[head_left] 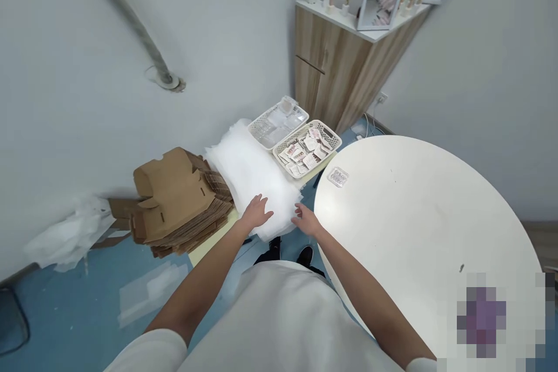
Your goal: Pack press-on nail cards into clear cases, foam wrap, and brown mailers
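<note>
My left hand (pixel 256 212) lies flat with fingers spread on the near edge of a thick stack of white translucent sheets (pixel 246 171). My right hand (pixel 306 220) hovers at the stack's near right corner, fingers stretched out and empty. The stack rests on a low yellowish table (pixel 209 241).
Flattened brown cardboard boxes (pixel 178 203) are piled left of the stack. Two white baskets sit behind it: one with clear plastic cases (pixel 278 122), one with small printed packets (pixel 307 148). A round white table (pixel 418 215) at right carries a small clear case (pixel 337 176). A wooden cabinet (pixel 335 67) stands in the corner.
</note>
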Demonstrator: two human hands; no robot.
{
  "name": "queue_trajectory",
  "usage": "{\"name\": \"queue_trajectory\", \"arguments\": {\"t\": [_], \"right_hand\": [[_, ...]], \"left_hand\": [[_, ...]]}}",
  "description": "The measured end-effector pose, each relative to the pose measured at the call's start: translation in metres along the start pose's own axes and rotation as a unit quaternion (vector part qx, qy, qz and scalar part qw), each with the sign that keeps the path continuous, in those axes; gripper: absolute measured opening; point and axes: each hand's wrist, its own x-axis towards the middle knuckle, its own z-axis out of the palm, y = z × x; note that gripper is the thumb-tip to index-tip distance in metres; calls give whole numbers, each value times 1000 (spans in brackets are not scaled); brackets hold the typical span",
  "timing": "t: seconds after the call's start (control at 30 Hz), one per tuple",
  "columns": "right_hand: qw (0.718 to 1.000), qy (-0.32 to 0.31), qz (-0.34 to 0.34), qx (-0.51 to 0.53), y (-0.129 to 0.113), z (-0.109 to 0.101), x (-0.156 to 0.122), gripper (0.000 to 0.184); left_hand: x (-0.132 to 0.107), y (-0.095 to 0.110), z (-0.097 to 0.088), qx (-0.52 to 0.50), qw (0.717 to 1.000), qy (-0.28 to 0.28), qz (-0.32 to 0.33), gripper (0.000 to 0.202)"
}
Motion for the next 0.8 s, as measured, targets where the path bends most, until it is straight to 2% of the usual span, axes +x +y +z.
{"name": "queue_trajectory", "arguments": {"t": [0.1,0.23,0.33,0.43,0.6,0.8], "right_hand": [[998,-3,-31,-52,-27,5,28,64],[993,-6,-83,-88,-56,17,70,57],[994,9,-60,-95,-67,30,98,63],[993,21,-23,-118,-71,45,115,69],[984,1,-34,-177,-74,69,115,62],[973,-18,-120,-198,-83,79,96,55]], "left_hand": [[11,-12,-5,-55,998,-1,8,68],[31,-27,-2,-178,984,-1,1,75],[43,-41,8,-284,958,8,-29,73],[48,-52,17,-381,922,44,-61,68],[54,-55,20,-482,862,119,-101,50],[65,-48,20,-602,767,152,-159,24]]}}
